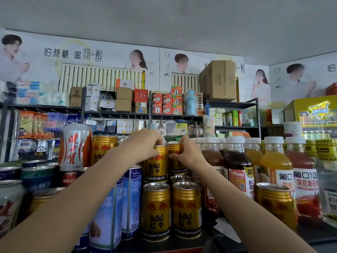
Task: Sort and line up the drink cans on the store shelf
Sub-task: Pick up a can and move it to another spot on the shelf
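Fingers of the left hand (pixel 145 141) grip one stacked gold Red Bull can (pixel 158 162); the right hand (pixel 186 152) pinches its neighbour (pixel 177 161). Square both atop the lower cans (pixel 171 209), labels forward.

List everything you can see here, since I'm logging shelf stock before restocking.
gold Red Bull cans: at least six, gold with red print, front centre and stacked behind
upper gold cans: two, side by side on the stack, one under each hand
white can with red characters: one, upper left
blue and white tall cans: at least two, left of the front gold cans
juice bottles: several, orange and red with white caps, right
cardboard box: one, brown, top of the back shelf
yellow cooler: one, far right
left hand: grips the left upper can
right hand: fingers pinch the right upper can
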Motion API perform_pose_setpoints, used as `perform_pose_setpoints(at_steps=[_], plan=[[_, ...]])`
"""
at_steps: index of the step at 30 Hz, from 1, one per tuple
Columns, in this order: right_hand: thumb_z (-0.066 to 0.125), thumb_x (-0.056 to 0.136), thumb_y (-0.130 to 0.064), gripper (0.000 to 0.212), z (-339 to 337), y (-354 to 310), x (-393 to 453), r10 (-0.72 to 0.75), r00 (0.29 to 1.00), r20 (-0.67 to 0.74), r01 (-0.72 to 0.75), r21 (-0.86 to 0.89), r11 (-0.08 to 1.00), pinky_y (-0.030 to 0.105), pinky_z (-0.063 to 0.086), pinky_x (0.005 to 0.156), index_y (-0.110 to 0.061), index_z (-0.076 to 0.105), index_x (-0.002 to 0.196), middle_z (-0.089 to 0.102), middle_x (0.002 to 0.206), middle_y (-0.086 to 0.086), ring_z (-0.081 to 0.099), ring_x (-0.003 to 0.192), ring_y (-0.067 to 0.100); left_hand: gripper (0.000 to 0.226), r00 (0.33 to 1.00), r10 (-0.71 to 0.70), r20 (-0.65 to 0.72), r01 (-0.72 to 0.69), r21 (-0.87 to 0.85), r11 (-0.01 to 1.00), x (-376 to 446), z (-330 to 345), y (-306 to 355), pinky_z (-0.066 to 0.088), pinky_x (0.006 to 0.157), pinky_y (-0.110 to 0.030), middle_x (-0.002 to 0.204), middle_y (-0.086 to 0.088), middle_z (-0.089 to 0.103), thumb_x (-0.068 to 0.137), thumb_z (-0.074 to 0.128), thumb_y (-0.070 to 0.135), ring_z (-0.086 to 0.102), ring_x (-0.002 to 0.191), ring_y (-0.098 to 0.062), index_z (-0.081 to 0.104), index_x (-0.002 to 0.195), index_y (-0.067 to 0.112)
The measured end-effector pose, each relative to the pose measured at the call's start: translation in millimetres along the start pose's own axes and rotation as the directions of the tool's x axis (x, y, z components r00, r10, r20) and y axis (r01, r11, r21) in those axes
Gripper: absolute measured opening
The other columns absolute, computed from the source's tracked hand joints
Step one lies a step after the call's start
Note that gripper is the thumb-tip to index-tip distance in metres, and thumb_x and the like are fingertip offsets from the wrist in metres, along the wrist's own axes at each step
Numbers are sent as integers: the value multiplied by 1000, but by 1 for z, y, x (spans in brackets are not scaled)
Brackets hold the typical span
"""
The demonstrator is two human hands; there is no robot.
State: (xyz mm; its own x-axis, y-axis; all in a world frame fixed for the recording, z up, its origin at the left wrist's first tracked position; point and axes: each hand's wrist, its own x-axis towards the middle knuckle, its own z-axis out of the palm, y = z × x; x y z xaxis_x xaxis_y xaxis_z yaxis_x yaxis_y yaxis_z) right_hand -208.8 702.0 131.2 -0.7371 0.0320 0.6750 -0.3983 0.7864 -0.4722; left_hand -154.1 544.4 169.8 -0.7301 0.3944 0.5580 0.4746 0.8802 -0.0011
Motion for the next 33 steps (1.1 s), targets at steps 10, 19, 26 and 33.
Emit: perform_pose_setpoints(at_steps=[10,19,26,33], plan=[[68,82,-35,49,7,-2,8,24,996,80,-1,-278,961,40,47,91,-8,45,115,44,124,15,51,107,30,25,1000,6,8,-6,10,1000,-3,-1,0,46,94,-33,119,0,60,83,66,18,55,110,-16,63,108,21],[49,87,4,33,-26,-15,-13,-154,988,-24,136,-341,930,31,43,90,-9,59,116,56,122,11,51,114,27,27,1000,-19,-20,21,102,995,-3,1,6,45,85,-31,118,-4,57,86,62,16,54,106,-21,60,113,18],[56,89,-15,20,-109,1,-91,-116,964,-239,-5,-451,892,40,38,95,-16,62,109,58,121,6,46,115,29,32,955,223,-196,-215,59,975,-26,22,63,46,83,-30,126,0,54,90,55,19,50,113,-18,56,122,19],[65,82,-41,31,-139,55,-155,266,949,-171,-314,-410,856,33,37,84,-19,60,104,49,111,5,46,112,25,33,943,333,-26,-334,-51,941,-31,47,115,43,95,-32,129,2,51,89,58,24,47,118,-15,56,122,26]])
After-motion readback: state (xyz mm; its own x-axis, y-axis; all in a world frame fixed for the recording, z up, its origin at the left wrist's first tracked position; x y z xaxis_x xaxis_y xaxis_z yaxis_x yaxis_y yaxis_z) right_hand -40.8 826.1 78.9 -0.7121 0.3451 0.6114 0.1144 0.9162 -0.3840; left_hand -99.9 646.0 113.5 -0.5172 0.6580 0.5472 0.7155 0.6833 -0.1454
